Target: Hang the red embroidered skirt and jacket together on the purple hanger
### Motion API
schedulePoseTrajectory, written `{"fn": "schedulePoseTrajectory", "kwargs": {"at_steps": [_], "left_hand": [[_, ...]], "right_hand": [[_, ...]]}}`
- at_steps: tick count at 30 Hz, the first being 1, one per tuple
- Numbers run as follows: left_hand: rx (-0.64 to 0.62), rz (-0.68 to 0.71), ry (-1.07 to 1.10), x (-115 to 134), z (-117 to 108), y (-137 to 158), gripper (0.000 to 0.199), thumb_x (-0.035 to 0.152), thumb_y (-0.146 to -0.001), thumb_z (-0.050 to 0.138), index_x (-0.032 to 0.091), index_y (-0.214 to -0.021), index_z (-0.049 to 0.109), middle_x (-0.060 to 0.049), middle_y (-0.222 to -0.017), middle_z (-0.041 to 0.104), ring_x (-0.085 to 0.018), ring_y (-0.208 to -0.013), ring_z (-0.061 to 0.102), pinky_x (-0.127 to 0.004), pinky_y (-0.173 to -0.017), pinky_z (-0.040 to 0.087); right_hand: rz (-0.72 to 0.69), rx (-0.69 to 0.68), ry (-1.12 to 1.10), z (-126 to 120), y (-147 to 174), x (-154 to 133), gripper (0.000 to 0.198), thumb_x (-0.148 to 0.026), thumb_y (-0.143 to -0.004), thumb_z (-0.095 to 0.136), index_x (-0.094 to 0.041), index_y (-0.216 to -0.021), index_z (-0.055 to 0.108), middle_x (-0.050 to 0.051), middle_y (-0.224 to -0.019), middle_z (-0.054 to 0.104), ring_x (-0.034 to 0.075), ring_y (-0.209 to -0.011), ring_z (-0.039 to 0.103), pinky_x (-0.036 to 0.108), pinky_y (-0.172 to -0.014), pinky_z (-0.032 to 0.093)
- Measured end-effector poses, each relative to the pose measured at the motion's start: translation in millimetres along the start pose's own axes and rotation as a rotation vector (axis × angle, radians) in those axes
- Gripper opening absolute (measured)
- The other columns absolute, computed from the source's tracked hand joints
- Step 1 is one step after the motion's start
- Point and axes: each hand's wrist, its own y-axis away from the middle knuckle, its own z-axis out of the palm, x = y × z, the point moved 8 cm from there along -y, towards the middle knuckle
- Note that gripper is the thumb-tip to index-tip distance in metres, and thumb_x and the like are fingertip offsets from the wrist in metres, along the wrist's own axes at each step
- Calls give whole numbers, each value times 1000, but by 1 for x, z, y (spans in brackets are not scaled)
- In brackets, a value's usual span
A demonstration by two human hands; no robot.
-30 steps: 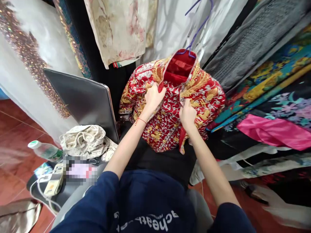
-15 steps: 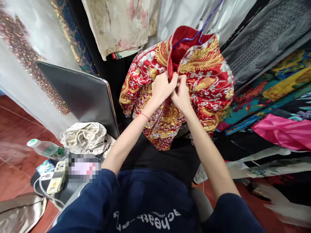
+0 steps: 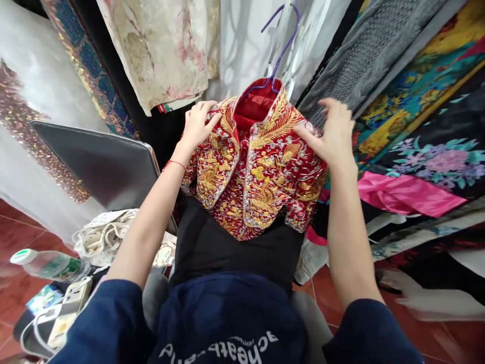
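Observation:
A red jacket (image 3: 261, 167) with dense gold and silver embroidery hangs on a purple hanger (image 3: 282, 50), its stand collar parted and its front edges apart. My left hand (image 3: 197, 124) rests on the jacket's left-side shoulder, fingers stretched over it and thumb apart. Beside the opposite shoulder is my right hand (image 3: 335, 134), fingers spread and thumb reaching to the embroidered cloth. The jacket's lower part lies over black fabric (image 3: 227, 253) on my lap. A small label shows inside the collar.
To the left stand a dark upright panel (image 3: 98, 164), a white cloth bundle (image 3: 102, 237), a plastic bottle (image 3: 49, 265) and a power strip (image 3: 70, 313). Behind hangs a cream floral garment (image 3: 162, 55). Grey knitwear (image 3: 375, 55) and a pink cloth (image 3: 409, 194) are at right.
Both hands have left the collar's front closure and moved apart to the two shoulders. The collar now gapes wider, and the jacket sits lower, with more of the hanger showing.

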Motion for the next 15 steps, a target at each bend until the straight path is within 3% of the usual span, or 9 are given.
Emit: {"fn": "schedulePoseTrajectory", "kwargs": {"at_steps": [2,4,9,13,15], "left_hand": [[22,-7,-12,-1,1,1,67,71,-96,23,27,-139,51,-14,-139,59,-34,-136,46,-53,-112,33],[64,-36,-19,2,-2,2,70,73,-96,18,25,-131,56,-12,-134,63,-32,-134,48,-50,-111,34],[131,-137,-54,13,-30,-20,69,66,-101,7,23,-120,58,-2,-129,66,-20,-122,52,-43,-114,31],[210,-123,-93,28,-58,-48,53,60,-104,20,27,-117,60,0,-128,67,-21,-120,55,-40,-109,37],[192,-102,-64,28,-58,-53,47,57,-103,26,26,-114,61,0,-124,69,-21,-116,58,-38,-103,41]], "right_hand": [[-34,-98,-78,15,9,10,46,-60,-97,46,-22,-117,60,13,-110,66,30,-105,60,43,-90,48],[-12,-103,-95,26,15,20,43,-58,-100,41,-22,-109,62,11,-103,67,27,-100,63,40,-88,48],[156,85,-62,25,-5,49,47,-59,-102,35,-22,-94,62,7,-83,63,26,-89,64,37,-81,47],[239,257,-103,11,-30,68,47,-62,-101,36,-23,-98,62,6,-82,63,23,-81,62,37,-78,45],[238,278,-131,12,-28,70,48,-63,-100,38,-23,-102,62,5,-81,62,21,-79,61,36,-77,45]]}}
